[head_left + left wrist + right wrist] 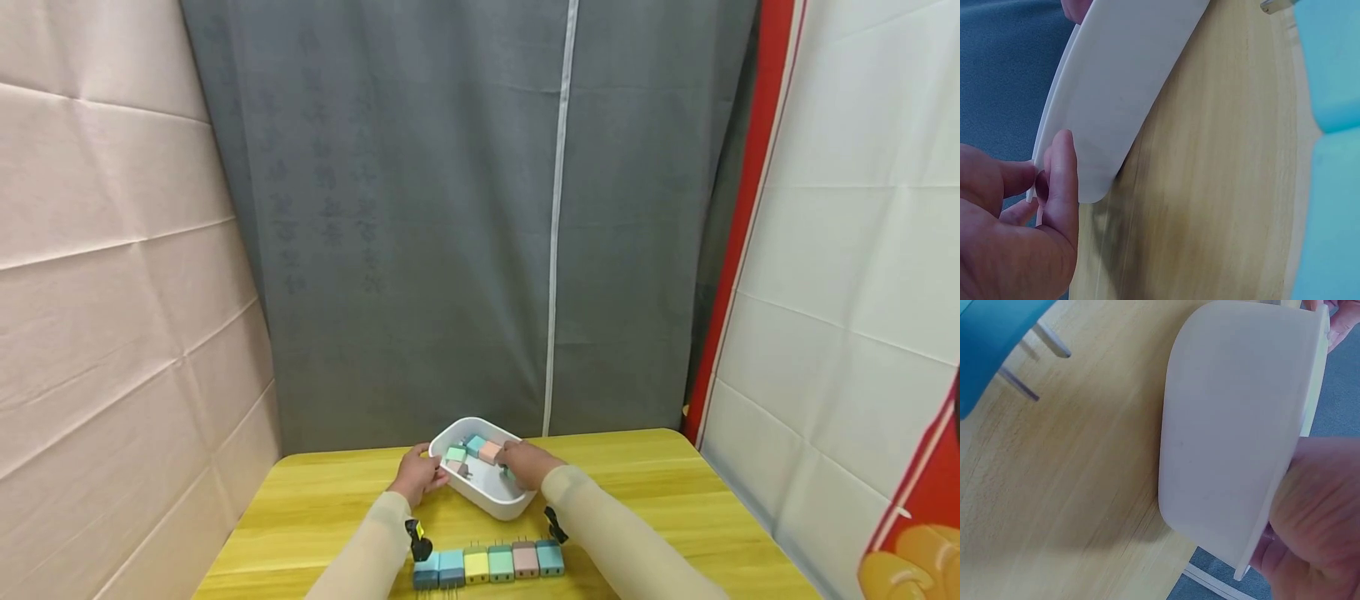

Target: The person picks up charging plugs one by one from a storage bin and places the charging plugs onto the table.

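Observation:
A white plastic bin point(495, 504) stands tilted in view on the table, with several pastel plug chargers inside, among them a light green charger point(456, 454), a blue charger point(475, 445) and a peach charger point(490, 452). My left hand point(417, 474) pinches the bin's rim at its left end, thumb and fingers on either side of the wall point(1104, 94). Over the right rim, my right hand point(531, 464) reaches into the bin. A green charger point(510, 475) shows under its fingers; the fingertips are hidden, and I cannot tell whether they grip it.
In front of the bin, a row of chargers runs along the near part of the wooden table point(337, 500), including a yellow charger point(476, 567) and a pink charger point(526, 560). Metal prongs stick out from them. A grey curtain point(450, 250) hangs behind the table.

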`<control>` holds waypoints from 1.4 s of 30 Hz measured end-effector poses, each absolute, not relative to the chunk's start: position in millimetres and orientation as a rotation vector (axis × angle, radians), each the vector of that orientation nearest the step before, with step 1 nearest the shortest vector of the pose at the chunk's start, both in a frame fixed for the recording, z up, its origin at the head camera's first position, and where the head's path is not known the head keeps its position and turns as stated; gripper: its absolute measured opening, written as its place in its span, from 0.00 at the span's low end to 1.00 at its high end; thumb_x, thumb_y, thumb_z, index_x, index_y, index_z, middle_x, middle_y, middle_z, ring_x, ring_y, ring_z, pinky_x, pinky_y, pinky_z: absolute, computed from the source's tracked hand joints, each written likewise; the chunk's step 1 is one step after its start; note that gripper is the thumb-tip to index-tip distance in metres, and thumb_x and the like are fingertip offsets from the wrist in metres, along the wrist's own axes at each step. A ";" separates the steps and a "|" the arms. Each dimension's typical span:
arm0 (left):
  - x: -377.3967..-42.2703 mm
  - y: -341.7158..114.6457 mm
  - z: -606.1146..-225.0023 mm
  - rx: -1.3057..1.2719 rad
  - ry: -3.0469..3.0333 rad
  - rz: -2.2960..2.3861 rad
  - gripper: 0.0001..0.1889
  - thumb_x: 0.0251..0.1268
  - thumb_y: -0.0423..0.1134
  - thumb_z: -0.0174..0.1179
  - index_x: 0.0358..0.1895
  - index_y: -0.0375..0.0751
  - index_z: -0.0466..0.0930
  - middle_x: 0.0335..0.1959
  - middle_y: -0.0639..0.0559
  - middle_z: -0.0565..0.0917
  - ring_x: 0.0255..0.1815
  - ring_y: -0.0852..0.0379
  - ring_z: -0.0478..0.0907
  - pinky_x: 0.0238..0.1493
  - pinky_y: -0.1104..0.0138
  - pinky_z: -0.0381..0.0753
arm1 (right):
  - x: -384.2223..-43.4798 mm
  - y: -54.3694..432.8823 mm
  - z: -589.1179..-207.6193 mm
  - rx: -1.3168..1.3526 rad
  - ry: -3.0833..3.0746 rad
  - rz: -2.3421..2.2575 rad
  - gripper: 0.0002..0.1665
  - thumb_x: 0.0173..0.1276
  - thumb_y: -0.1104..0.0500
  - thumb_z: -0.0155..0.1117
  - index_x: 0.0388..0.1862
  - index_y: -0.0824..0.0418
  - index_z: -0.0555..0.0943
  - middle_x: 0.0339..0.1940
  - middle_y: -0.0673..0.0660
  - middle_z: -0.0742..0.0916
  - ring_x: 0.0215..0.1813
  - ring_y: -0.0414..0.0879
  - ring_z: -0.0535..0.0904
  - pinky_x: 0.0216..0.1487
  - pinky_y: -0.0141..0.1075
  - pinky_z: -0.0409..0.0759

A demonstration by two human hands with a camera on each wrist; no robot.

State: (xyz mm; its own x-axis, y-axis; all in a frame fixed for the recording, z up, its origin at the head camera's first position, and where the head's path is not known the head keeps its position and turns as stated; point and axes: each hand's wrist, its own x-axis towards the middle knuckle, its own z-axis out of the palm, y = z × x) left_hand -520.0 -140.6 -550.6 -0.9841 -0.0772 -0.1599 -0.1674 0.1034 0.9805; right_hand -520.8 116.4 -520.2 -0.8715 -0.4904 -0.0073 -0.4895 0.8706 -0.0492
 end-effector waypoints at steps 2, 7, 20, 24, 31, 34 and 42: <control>-517.4 -140.9 -548.3 -0.243 2.286 2.041 0.29 0.89 0.34 0.56 0.84 0.31 0.61 0.45 0.35 0.83 0.38 0.51 0.90 0.51 0.61 0.93 | -519.8 116.6 -519.2 -0.760 3.016 -0.095 0.26 0.73 0.63 0.80 0.68 0.53 0.88 0.51 0.51 0.87 0.44 0.44 0.79 0.63 0.42 0.90; -516.6 -140.7 -547.5 -0.250 2.280 2.034 0.29 0.89 0.34 0.56 0.84 0.32 0.61 0.45 0.36 0.83 0.38 0.51 0.90 0.52 0.60 0.93 | -517.6 117.4 -519.1 -0.711 3.000 -0.174 0.26 0.73 0.64 0.80 0.68 0.53 0.88 0.50 0.51 0.85 0.44 0.45 0.78 0.60 0.41 0.90; -520.3 -141.7 -551.2 -0.266 2.284 2.024 0.29 0.89 0.34 0.56 0.84 0.34 0.62 0.45 0.37 0.83 0.38 0.52 0.89 0.53 0.59 0.93 | -520.8 119.6 -525.2 -0.632 2.990 -0.343 0.27 0.65 0.63 0.86 0.62 0.56 0.88 0.48 0.52 0.88 0.43 0.47 0.80 0.63 0.46 0.90; -514.5 -141.4 -546.1 -0.264 2.292 2.005 0.29 0.89 0.35 0.56 0.85 0.33 0.62 0.45 0.36 0.83 0.40 0.50 0.89 0.54 0.60 0.93 | -521.3 121.0 -527.3 -0.569 2.998 -0.405 0.29 0.65 0.63 0.86 0.65 0.56 0.88 0.48 0.52 0.88 0.43 0.47 0.79 0.63 0.46 0.90; -512.6 -139.0 -541.2 -0.268 2.289 2.009 0.29 0.90 0.36 0.55 0.85 0.34 0.62 0.48 0.35 0.83 0.41 0.50 0.88 0.52 0.62 0.93 | -525.7 125.1 -530.1 -0.537 3.013 -0.543 0.32 0.63 0.63 0.87 0.66 0.58 0.87 0.52 0.54 0.88 0.47 0.48 0.80 0.63 0.50 0.90; -515.9 -138.1 -543.2 -0.269 2.294 2.015 0.29 0.90 0.35 0.55 0.85 0.34 0.61 0.48 0.34 0.83 0.41 0.50 0.88 0.51 0.62 0.93 | -527.4 128.3 -531.2 -0.528 3.007 -0.654 0.32 0.64 0.63 0.87 0.67 0.59 0.86 0.55 0.55 0.86 0.49 0.49 0.81 0.64 0.52 0.90; -523.1 -138.7 -549.8 -0.267 2.294 2.012 0.29 0.89 0.34 0.55 0.85 0.32 0.61 0.48 0.35 0.83 0.38 0.51 0.88 0.47 0.61 0.94 | -520.6 134.9 -519.2 -0.664 3.101 -0.663 0.30 0.65 0.59 0.87 0.64 0.61 0.85 0.49 0.50 0.81 0.46 0.45 0.80 0.60 0.44 0.92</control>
State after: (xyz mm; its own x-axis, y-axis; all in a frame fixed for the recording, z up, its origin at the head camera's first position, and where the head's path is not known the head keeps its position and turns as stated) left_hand -523.1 -138.7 -549.8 -0.9818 -0.0788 -0.1728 -0.1816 0.1230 0.9757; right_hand -520.6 134.9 -519.2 -0.9113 -0.3714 0.1776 -0.4115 0.8327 -0.3705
